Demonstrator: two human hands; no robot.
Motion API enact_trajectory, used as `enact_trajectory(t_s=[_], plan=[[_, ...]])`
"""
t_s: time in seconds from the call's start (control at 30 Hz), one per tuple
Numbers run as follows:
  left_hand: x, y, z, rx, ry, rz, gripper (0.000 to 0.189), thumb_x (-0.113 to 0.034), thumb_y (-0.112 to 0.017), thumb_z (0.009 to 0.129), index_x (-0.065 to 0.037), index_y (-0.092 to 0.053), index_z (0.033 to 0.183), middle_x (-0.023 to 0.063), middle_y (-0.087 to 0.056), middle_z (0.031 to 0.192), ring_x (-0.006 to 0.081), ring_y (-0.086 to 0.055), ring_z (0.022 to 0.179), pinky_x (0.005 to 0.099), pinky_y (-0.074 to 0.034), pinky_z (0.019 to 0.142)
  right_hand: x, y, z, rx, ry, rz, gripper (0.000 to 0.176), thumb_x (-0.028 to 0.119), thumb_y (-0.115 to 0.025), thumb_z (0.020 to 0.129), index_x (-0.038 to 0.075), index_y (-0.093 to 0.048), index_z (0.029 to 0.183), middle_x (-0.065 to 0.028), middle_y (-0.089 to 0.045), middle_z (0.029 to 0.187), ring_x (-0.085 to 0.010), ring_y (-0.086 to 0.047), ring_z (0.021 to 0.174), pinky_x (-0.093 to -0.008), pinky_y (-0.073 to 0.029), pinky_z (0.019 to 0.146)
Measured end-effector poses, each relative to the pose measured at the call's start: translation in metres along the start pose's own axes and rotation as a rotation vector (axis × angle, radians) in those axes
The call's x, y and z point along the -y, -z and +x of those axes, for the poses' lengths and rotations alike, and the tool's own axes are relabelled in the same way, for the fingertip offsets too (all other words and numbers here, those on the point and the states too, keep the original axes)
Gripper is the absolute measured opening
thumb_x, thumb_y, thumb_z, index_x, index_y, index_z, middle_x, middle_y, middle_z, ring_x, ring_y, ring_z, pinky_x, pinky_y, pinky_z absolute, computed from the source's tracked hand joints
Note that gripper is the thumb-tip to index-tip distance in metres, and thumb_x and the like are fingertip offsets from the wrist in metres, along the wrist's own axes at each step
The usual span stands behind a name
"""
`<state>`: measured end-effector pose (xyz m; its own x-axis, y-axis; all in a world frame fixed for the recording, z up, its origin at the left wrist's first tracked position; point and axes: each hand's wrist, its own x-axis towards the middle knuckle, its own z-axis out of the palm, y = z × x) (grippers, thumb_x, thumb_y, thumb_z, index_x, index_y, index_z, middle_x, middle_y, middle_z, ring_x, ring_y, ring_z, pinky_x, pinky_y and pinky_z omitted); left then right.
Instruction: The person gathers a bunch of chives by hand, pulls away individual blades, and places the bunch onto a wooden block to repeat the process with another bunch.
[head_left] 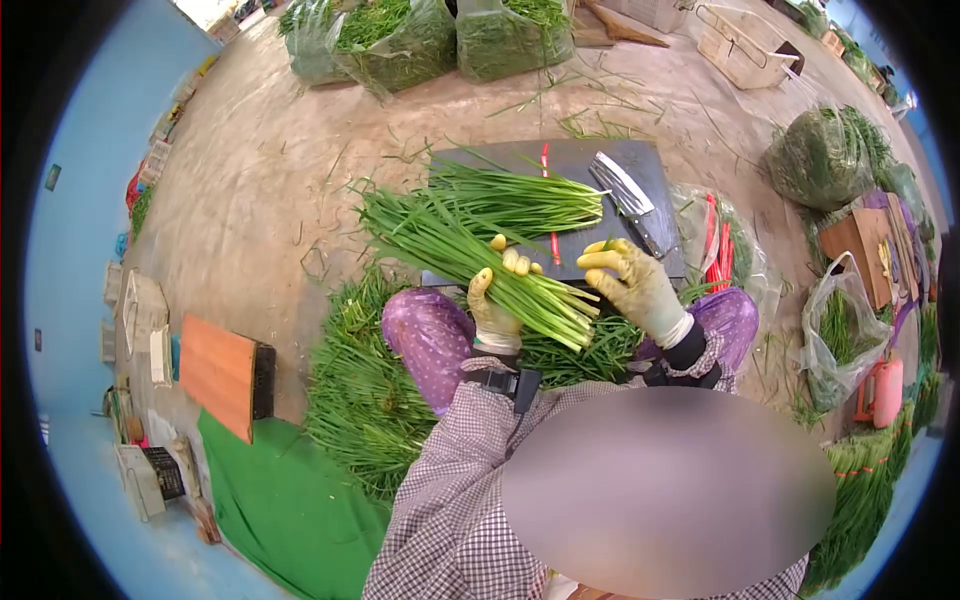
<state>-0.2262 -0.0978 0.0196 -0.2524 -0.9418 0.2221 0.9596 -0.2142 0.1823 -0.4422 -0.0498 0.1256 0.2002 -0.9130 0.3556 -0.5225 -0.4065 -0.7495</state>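
Note:
My left hand, in a pale glove with yellow fingertips, is wrapped round a bunch of garlic chives, its white stem ends pointing to the lower right. My right hand, gloved the same way, is beside those stem ends with its fingers apart and nothing in them. A second bunch of chives lies on the dark board in front of me. A cleaver rests on the board's right side. One red strip runs across the board, passing beneath the second bunch.
Loose chives are heaped by my left knee. Red strips lie on a plastic bag to the right. Full bags of greens stand at the back, near a crate. An orange board and green cloth are at left.

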Motion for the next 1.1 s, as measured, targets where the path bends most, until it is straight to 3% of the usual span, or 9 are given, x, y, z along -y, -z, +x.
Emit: enact_trajectory(t_s=[0.2,0.33,0.5,0.6,0.67,0.8,0.9,1.0,1.1], plan=[[-0.001,-0.008,-0.002,-0.003,-0.011,0.006,0.052,-0.024,-0.065,0.089,-0.006,-0.053,0.137,0.0044,-0.055,0.100,0.0203,-0.056,0.100,0.0419,-0.045,0.104,-0.002,-0.027,-0.004,0.143,0.011,-0.239,0.020,0.027,-0.071,0.086,0.011,-0.069,0.098,-0.0120,-0.060,0.092,-0.0327,-0.062,0.091,-0.0440,-0.049,0.084],[-0.005,-0.016,-0.006,-0.018,-0.044,0.021,0.050,-0.023,-0.066,0.089,-0.005,-0.052,0.134,0.0037,-0.055,0.100,0.0193,-0.057,0.101,0.0400,-0.048,0.104,-0.009,-0.041,-0.008,-0.011,-0.089,0.015,0.012,0.017,-0.070,0.087,0.008,-0.069,0.095,-0.0114,-0.061,0.095,-0.0321,-0.062,0.092,-0.0405,-0.050,0.085],[-0.012,-0.015,-0.001,-0.024,-0.086,0.025,0.050,-0.022,-0.066,0.089,-0.003,-0.053,0.133,0.0035,-0.056,0.095,0.0189,-0.058,0.094,0.0389,-0.050,0.100,-0.002,-0.049,-0.009,-0.225,-0.144,0.310,0.007,0.010,-0.069,0.089,0.003,-0.072,0.088,-0.0130,-0.061,0.126,-0.0230,-0.064,0.102,-0.0354,-0.050,0.092],[-0.026,-0.015,-0.001,-0.034,-0.166,0.039,0.049,-0.022,-0.065,0.089,-0.003,-0.053,0.133,0.0038,-0.056,0.095,0.0191,-0.058,0.094,0.0387,-0.050,0.100,-0.022,-0.029,-0.014,-0.380,-0.190,0.289,0.009,0.012,-0.065,0.093,0.004,-0.068,0.091,-0.0125,-0.064,0.114,-0.0234,-0.065,0.099,-0.0354,-0.051,0.090],[-0.038,-0.012,0.000,-0.065,-0.194,0.081,0.050,-0.022,-0.064,0.090,-0.002,-0.053,0.134,0.0046,-0.056,0.092,0.0198,-0.058,0.094,0.0403,-0.049,0.101,-0.056,-0.005,-0.032,-0.157,-0.100,-0.031,0.018,0.024,-0.065,0.094,0.006,-0.068,0.093,-0.0134,-0.067,0.104,-0.0297,-0.068,0.094,-0.0392,-0.053,0.083],[-0.050,-0.008,0.004,-0.101,-0.259,0.202,0.049,-0.020,-0.064,0.089,-0.003,-0.054,0.134,0.0066,-0.060,0.093,0.0222,-0.059,0.092,0.0430,-0.048,0.097,-0.072,0.018,-0.060,0.343,-0.479,-0.831,0.035,0.043,-0.066,0.093,0.009,-0.071,0.102,-0.0155,-0.071,0.100,-0.0372,-0.070,0.085,-0.0472,-0.055,0.076],[-0.037,-0.019,0.003,-0.262,-0.250,0.264,0.048,-0.020,-0.065,0.089,0.000,-0.055,0.132,0.0081,-0.063,0.093,0.0244,-0.063,0.092,0.0428,-0.051,0.094,-0.076,0.009,-0.047,-0.025,-0.260,-0.444,0.036,0.033,-0.068,0.093,0.011,-0.069,0.122,-0.0148,-0.070,0.111,-0.0357,-0.068,0.097,-0.0428,-0.054,0.085],[-0.019,-0.015,0.001,-0.258,-0.208,0.249,0.046,-0.014,-0.063,0.090,0.000,-0.055,0.133,0.0104,-0.064,0.100,0.0258,-0.064,0.095,0.0440,-0.053,0.096,-0.006,-0.011,-0.001,-0.056,0.125,-0.240,0.033,0.026,-0.069,0.093,0.010,-0.068,0.121,-0.0135,-0.069,0.115,-0.0346,-0.065,0.105,-0.0412,-0.052,0.091],[-0.009,-0.016,-0.001,-0.225,-0.142,0.132,0.046,-0.014,-0.063,0.090,-0.002,-0.055,0.133,0.0103,-0.064,0.101,0.0261,-0.063,0.097,0.0453,-0.050,0.101,0.002,-0.035,0.016,0.052,0.126,-0.226,0.024,0.020,-0.067,0.092,0.009,-0.069,0.113,-0.0126,-0.068,0.107,-0.0333,-0.064,0.101,-0.0398,-0.051,0.087]])
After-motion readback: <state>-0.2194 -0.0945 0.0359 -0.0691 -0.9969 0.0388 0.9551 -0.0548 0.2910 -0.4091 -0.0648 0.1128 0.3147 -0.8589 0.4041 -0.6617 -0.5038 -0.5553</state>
